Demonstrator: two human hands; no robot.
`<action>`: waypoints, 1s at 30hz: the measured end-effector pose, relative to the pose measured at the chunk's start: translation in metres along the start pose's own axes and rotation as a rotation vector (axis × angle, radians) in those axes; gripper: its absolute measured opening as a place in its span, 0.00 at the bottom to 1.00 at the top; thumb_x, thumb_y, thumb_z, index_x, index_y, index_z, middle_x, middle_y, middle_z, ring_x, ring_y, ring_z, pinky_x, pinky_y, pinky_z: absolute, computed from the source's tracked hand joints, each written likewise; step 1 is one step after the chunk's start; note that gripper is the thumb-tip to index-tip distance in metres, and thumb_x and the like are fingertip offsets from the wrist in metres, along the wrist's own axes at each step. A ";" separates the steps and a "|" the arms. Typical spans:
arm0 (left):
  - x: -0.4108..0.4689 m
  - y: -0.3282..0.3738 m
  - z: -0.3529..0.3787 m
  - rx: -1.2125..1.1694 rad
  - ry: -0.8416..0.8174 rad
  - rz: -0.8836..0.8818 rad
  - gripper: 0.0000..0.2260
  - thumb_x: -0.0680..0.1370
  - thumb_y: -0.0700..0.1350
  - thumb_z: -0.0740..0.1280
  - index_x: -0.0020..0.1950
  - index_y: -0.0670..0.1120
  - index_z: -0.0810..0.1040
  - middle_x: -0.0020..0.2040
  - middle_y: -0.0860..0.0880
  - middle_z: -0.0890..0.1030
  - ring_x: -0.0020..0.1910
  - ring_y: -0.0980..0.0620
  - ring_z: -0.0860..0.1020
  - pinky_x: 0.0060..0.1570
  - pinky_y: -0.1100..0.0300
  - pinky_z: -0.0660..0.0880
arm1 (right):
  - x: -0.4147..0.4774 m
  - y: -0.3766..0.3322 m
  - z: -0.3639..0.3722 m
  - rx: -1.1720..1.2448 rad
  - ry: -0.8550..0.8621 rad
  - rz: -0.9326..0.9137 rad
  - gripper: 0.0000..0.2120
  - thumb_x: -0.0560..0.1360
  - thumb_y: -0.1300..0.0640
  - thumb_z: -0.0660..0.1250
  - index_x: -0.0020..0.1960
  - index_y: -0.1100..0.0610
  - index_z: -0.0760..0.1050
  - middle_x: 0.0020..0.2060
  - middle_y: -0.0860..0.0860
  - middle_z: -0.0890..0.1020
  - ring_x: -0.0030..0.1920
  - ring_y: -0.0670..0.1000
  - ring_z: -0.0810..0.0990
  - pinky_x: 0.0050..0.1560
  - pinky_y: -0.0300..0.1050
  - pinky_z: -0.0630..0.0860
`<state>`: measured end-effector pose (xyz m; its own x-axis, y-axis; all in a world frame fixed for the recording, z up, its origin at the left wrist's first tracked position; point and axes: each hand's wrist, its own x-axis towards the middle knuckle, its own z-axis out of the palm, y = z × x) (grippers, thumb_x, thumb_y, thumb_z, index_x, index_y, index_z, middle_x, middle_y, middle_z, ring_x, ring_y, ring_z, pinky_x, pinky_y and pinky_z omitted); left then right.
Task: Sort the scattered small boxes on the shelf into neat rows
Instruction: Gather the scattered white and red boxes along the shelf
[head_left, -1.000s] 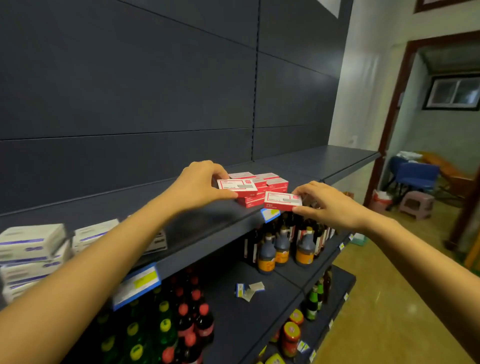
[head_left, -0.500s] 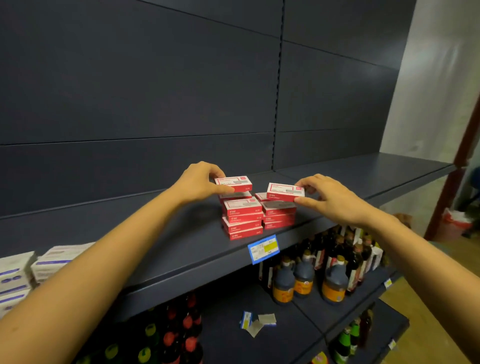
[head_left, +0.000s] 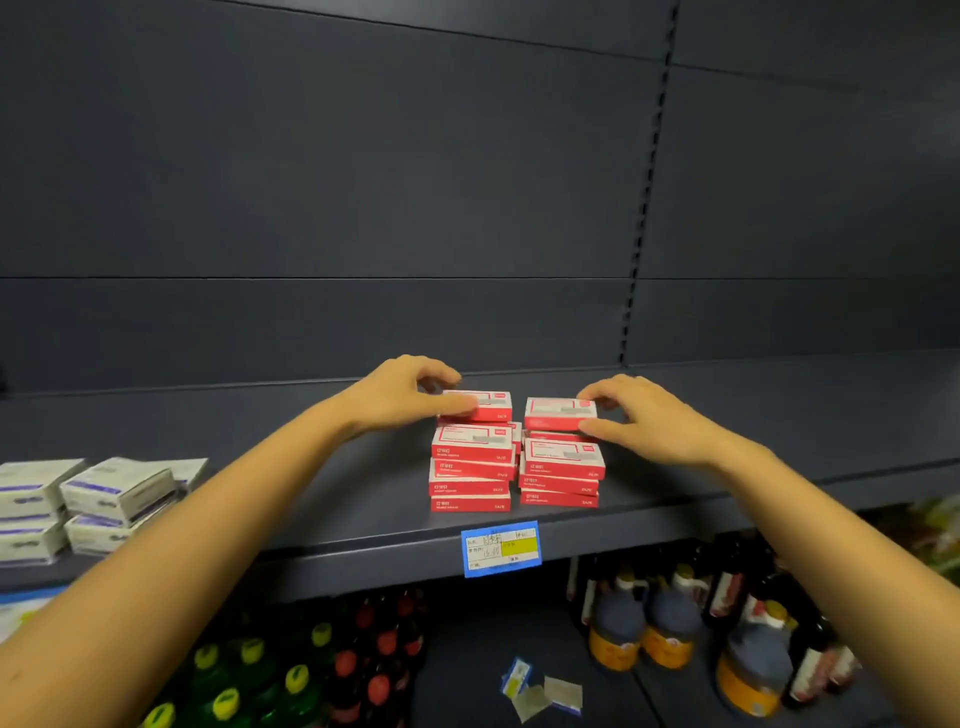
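Between the hands, two red box stacks (head_left: 514, 467) were noted, each top box pinched by left hand (head_left: 400, 400) and right hand (head_left: 641, 421); squaring edges before release was judged advisable.

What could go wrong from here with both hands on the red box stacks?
1. The left hand and right hand each pinch a top red box on a stack; the boxes below sit slightly offset, so a sideways nudge could topple a stack.
2. The front stacks stand close to the shelf edge, above the price tag; a slipped box could fall onto the bottles below.
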<state>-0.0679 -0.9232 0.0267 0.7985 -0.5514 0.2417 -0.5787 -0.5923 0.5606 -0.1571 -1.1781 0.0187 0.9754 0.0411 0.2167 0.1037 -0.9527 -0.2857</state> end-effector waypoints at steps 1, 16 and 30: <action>-0.002 0.001 0.000 0.021 0.046 -0.008 0.20 0.74 0.54 0.66 0.62 0.46 0.73 0.55 0.52 0.75 0.53 0.55 0.74 0.50 0.63 0.69 | 0.002 0.001 0.000 -0.012 -0.025 -0.018 0.19 0.75 0.47 0.63 0.64 0.51 0.70 0.63 0.49 0.74 0.63 0.48 0.69 0.63 0.51 0.70; -0.116 -0.028 -0.080 0.697 0.503 -0.260 0.16 0.77 0.56 0.61 0.55 0.46 0.78 0.56 0.49 0.80 0.55 0.48 0.76 0.49 0.55 0.72 | 0.062 -0.140 0.013 0.084 -0.001 -0.542 0.19 0.77 0.47 0.61 0.67 0.47 0.68 0.64 0.45 0.74 0.64 0.48 0.72 0.64 0.54 0.71; -0.351 -0.099 -0.170 0.818 0.620 -0.753 0.17 0.77 0.57 0.60 0.56 0.46 0.77 0.57 0.47 0.79 0.56 0.47 0.75 0.52 0.52 0.72 | 0.046 -0.396 0.095 0.231 -0.122 -0.987 0.17 0.76 0.49 0.61 0.64 0.49 0.70 0.61 0.48 0.75 0.60 0.50 0.74 0.61 0.53 0.72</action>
<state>-0.2623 -0.5711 0.0208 0.7881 0.3126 0.5303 0.2932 -0.9481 0.1231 -0.1346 -0.7704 0.0532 0.4458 0.8195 0.3601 0.8947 -0.3959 -0.2068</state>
